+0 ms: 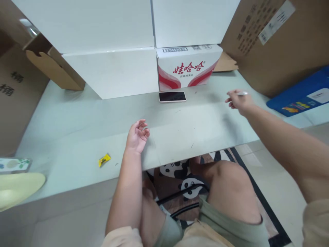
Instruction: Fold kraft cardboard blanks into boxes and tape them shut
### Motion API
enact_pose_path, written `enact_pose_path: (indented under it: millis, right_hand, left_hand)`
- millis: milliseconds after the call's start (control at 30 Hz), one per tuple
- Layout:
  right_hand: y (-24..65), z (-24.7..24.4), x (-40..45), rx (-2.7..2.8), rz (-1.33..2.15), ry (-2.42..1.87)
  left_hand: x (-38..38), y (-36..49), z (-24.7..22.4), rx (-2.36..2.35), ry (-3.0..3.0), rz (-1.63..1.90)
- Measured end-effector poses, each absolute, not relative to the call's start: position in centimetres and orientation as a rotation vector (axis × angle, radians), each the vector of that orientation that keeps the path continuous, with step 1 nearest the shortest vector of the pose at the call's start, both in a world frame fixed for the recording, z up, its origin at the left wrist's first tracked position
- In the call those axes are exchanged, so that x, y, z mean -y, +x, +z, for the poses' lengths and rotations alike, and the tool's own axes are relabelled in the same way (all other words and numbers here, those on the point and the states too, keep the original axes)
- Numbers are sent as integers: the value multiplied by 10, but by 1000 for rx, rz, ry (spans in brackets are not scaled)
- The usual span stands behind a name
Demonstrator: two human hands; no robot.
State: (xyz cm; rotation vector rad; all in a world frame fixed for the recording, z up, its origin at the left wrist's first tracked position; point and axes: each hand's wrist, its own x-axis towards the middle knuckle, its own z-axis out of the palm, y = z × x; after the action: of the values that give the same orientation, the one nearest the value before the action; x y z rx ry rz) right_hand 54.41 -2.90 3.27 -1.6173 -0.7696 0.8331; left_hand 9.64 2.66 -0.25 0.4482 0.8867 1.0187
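Observation:
My left hand (pixel 138 136) is over the front half of the pale table, palm turned up, its fingers loosely curled and apart with nothing in them. Farther right, my right hand (pixel 239 100) is raised above the table and holds a small whitish, pen-like object (pixel 242 93) against its fingers. A phone (pixel 172 96) with a dark screen lies flat in front of a white and red carton (pixel 186 68), between and beyond my hands. To the left of my left hand, a small yellow packet (pixel 104 160) rests near the table's front edge.
Large white boards or boxes (pixel 108 27) stand at the back of the table (pixel 84 137). An open brown carton (pixel 59 68) is at the back left, a blue package (pixel 303 92) at the right. A yellow-green rounded object (pixel 20 188) sits at the left front.

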Motion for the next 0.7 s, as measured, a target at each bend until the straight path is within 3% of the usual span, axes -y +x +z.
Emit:
enact_pose_path:
  millis: [167,300,700]
  right_hand:
    - [469,25,32,1203,562,-2078]
    - [402,43,10,1642,279,-2102]
    - [144,69,-101,2092,525,-1616]
  left_hand:
    - [-21,86,4,-873,415,1048]
    - [-9,69,14,-834,328,1104]
    - [0,-15,18,-637,84,1290]
